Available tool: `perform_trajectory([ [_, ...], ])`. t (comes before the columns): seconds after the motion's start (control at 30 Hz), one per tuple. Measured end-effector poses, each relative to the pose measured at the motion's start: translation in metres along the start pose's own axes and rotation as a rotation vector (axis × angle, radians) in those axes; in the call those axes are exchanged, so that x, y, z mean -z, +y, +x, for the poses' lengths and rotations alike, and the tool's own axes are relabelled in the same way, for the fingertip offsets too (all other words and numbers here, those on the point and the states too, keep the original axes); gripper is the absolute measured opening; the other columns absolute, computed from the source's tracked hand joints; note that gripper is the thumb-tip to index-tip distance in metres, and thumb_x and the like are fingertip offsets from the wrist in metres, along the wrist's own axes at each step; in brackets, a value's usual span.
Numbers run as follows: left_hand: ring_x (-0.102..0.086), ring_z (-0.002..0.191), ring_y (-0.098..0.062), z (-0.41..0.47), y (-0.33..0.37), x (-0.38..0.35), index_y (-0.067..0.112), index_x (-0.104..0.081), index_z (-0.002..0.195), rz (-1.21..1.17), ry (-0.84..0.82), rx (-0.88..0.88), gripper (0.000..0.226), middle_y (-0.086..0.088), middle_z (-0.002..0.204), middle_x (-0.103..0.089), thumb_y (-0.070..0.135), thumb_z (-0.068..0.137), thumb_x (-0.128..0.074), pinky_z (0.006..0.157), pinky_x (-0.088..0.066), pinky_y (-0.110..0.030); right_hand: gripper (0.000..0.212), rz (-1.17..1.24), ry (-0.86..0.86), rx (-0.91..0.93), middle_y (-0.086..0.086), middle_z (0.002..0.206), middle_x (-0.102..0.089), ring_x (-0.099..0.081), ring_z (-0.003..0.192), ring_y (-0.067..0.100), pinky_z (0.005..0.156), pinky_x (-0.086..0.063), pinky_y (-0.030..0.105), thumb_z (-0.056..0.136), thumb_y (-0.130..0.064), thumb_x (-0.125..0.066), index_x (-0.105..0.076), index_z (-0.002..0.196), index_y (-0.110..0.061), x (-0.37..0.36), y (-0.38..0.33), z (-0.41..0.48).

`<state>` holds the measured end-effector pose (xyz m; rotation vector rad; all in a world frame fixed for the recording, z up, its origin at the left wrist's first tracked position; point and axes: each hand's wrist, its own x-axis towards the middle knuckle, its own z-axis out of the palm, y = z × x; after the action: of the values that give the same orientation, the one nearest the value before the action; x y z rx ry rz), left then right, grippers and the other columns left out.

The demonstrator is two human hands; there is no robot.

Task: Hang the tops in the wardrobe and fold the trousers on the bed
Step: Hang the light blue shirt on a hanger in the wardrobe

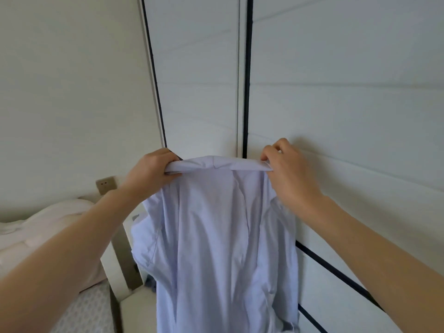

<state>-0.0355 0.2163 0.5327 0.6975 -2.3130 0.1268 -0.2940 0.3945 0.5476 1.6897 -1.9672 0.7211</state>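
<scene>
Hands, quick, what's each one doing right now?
Left hand: gripping the shirt at its collar.
Right hand: pinching the collar's other end.

Pale lilac-blue shirt (223, 236); white, dark-trimmed wardrobe (336, 92); bedding (36, 236) perhaps pinkish-white.

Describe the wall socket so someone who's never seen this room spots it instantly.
Start at the white wardrobe with dark trim, then look left to the pale wall above the bed. The socket is the beige plate there, left of the left hand, the only fixture on that wall.
</scene>
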Motion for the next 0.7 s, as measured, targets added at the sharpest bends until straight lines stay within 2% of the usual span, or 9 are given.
perform_trajectory([
  [0.07, -0.055, 0.073, -0.022, -0.002, 0.000, -0.011, 0.009, -0.070, 0.096, 0.017, -0.025, -0.026, 0.016, 0.012, 0.083, -0.048, 0.002, 0.082, -0.073, 0.065, -0.039, -0.027, 0.039, -0.044, -0.022, -0.006, 0.005, 0.104, -0.049, -0.045, 0.081, 0.023, 0.059, -0.036, 0.032, 0.073, 0.015, -0.055, -0.057, 0.102, -0.011, 0.002, 0.004, -0.008],
  [0.17, -0.061, 0.080, -0.029, -0.005, 0.003, -0.034, 0.012, -0.069, 0.103, -0.006, -0.058, -0.010, 0.020, 0.003, 0.090, -0.060, 0.004, 0.085, -0.068, 0.067, -0.049, -0.039, 0.038, -0.116, -0.043, -0.025, 0.006, 0.101, -0.051, -0.047, 0.075, 0.024, 0.058, -0.029, 0.031, 0.072, 0.014, -0.057, -0.059, 0.102, -0.009, 0.006, 0.009, -0.023],
  [0.3, -0.060, 0.081, -0.030, -0.014, 0.012, -0.061, 0.014, -0.067, 0.102, -0.004, -0.101, 0.063, 0.026, 0.001, 0.088, -0.062, -0.002, 0.082, -0.061, 0.062, -0.044, -0.035, 0.032, -0.242, -0.029, -0.075, 0.007, 0.098, -0.056, -0.054, 0.081, 0.028, 0.059, -0.032, 0.032, 0.075, 0.009, -0.056, -0.060, 0.101, -0.009, 0.015, 0.017, -0.041],
  [0.4, -0.061, 0.091, -0.036, -0.022, 0.011, -0.074, 0.004, -0.069, 0.091, 0.084, -0.138, 0.014, 0.026, -0.009, 0.089, -0.067, -0.010, 0.069, -0.067, 0.068, -0.047, -0.040, 0.032, -0.375, -0.021, -0.073, 0.005, 0.091, -0.066, -0.053, 0.099, 0.027, 0.074, -0.035, 0.033, 0.073, 0.004, -0.061, -0.063, 0.101, -0.011, 0.025, 0.022, -0.057],
  [0.47, -0.060, 0.101, -0.036, -0.026, 0.010, -0.080, 0.007, -0.072, 0.098, 0.117, -0.144, 0.034, 0.033, -0.007, 0.101, -0.071, -0.009, 0.069, -0.068, 0.076, -0.049, -0.043, 0.033, -0.431, -0.028, -0.079, 0.004, 0.088, -0.068, -0.052, 0.105, 0.026, 0.082, -0.036, 0.034, 0.071, 0.004, -0.061, -0.064, 0.100, -0.010, 0.032, 0.027, -0.069],
  [0.53, -0.060, 0.104, -0.034, -0.028, 0.010, -0.084, 0.017, -0.070, 0.115, 0.070, -0.143, 0.144, 0.044, -0.001, 0.112, -0.069, -0.004, 0.077, -0.062, 0.077, -0.049, -0.041, 0.034, -0.470, -0.010, -0.089, 0.006, 0.082, -0.068, -0.054, 0.101, 0.027, 0.081, -0.038, 0.035, 0.068, 0.007, -0.063, -0.064, 0.099, -0.009, 0.041, 0.032, -0.080],
  [0.6, -0.062, 0.100, -0.032, -0.027, 0.015, -0.085, 0.026, -0.065, 0.123, -0.032, -0.183, 0.282, 0.047, 0.001, 0.109, -0.070, 0.001, 0.085, -0.054, 0.073, -0.049, -0.037, 0.039, -0.471, 0.084, -0.104, 0.008, 0.073, -0.063, -0.057, 0.084, 0.031, 0.071, -0.044, 0.034, 0.061, 0.009, -0.068, -0.064, 0.096, -0.007, 0.053, 0.037, -0.092],
  [0.63, -0.062, 0.093, -0.031, -0.025, 0.018, -0.085, 0.028, -0.067, 0.118, -0.080, -0.198, 0.323, 0.043, 0.000, 0.101, -0.071, 0.002, 0.087, -0.051, 0.070, -0.049, -0.036, 0.042, -0.480, 0.129, -0.106, 0.008, 0.069, -0.060, -0.056, 0.075, 0.031, 0.065, -0.044, 0.033, 0.056, 0.009, -0.071, -0.063, 0.094, -0.007, 0.059, 0.040, -0.098],
  [0.7, -0.057, 0.074, -0.025, -0.020, 0.027, -0.085, 0.026, -0.070, 0.087, -0.159, -0.193, 0.371, 0.030, -0.001, 0.078, -0.068, 0.002, 0.087, -0.051, 0.061, -0.044, -0.033, 0.045, -0.520, 0.151, -0.065, 0.006, 0.066, -0.058, -0.055, 0.072, 0.030, 0.060, -0.043, 0.031, 0.049, 0.010, -0.073, -0.061, 0.088, -0.009, 0.068, 0.046, -0.109],
])
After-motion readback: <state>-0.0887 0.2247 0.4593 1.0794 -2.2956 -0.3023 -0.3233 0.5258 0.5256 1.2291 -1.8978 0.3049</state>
